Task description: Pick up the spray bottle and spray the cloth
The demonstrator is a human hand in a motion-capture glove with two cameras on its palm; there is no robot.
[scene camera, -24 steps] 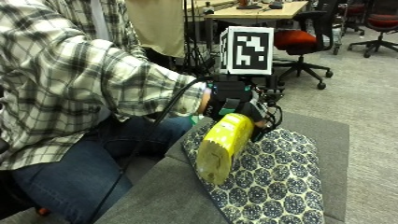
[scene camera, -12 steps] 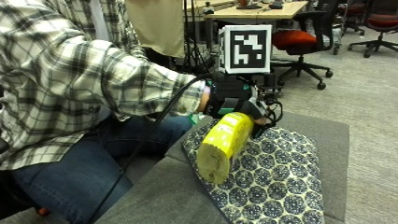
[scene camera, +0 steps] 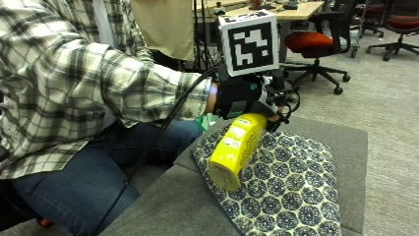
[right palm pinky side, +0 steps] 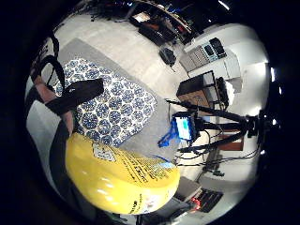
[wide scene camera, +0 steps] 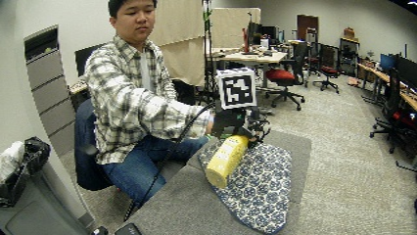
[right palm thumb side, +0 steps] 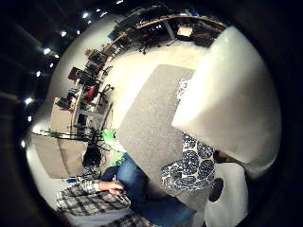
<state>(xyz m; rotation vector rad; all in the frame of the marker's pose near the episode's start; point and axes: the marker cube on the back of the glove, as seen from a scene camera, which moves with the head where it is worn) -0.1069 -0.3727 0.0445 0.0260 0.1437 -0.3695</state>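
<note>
The outside view looks from close beside the grey table (scene camera: 164, 201) at the patterned cloth (scene camera: 288, 187), the wide outside view stands farther back, and both palm views share this cloth (right palm pinky side: 112, 108).

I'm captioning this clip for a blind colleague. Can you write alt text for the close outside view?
A person's gloved right hand grips the top of a yellow spray bottle, held tilted above a blue-and-white patterned cloth spread on a grey table. The person sits beside the table in a plaid shirt and jeans; office chairs stand behind.
</note>
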